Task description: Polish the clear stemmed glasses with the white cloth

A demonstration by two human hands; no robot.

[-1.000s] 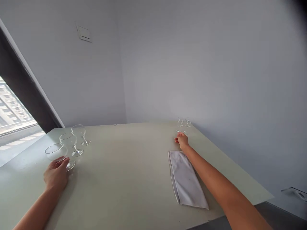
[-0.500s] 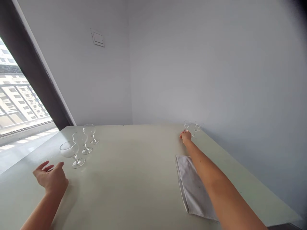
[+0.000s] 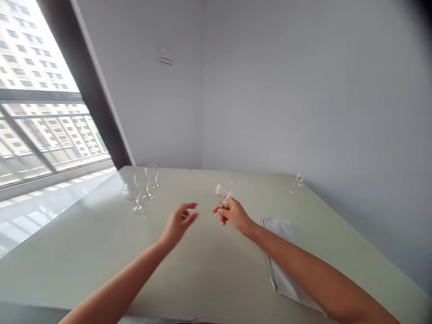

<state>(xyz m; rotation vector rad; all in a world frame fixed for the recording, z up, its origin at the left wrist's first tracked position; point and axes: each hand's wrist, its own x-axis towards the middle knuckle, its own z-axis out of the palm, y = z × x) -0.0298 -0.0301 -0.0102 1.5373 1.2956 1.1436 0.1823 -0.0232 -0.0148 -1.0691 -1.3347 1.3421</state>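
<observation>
Over the middle of the table, my right hand [image 3: 232, 215] grips a clear stemmed glass [image 3: 224, 189] low at its stem, bowl upward. My left hand [image 3: 180, 220] is a short way to the left of it, thumb and fingers apart and nothing between them. Several similar stemmed glasses, one of them the nearest glass [image 3: 132, 192], stand upright in a group at the far left. Another clear glass [image 3: 298, 181] is at the far right corner, blurred. A folded grey cloth [image 3: 286, 274] lies partly beneath my right forearm.
The pale table [image 3: 202, 270] reaches back to grey walls meeting in a corner. A wall switch [image 3: 165, 55] is above its far side. Left of the table are a bright window [image 3: 43, 121] and a sunlit floor [image 3: 64, 193].
My right hand has brought a glass from the far right corner to the middle. My left hand has moved right, away from the left-hand glasses. The camera view has turned left.
</observation>
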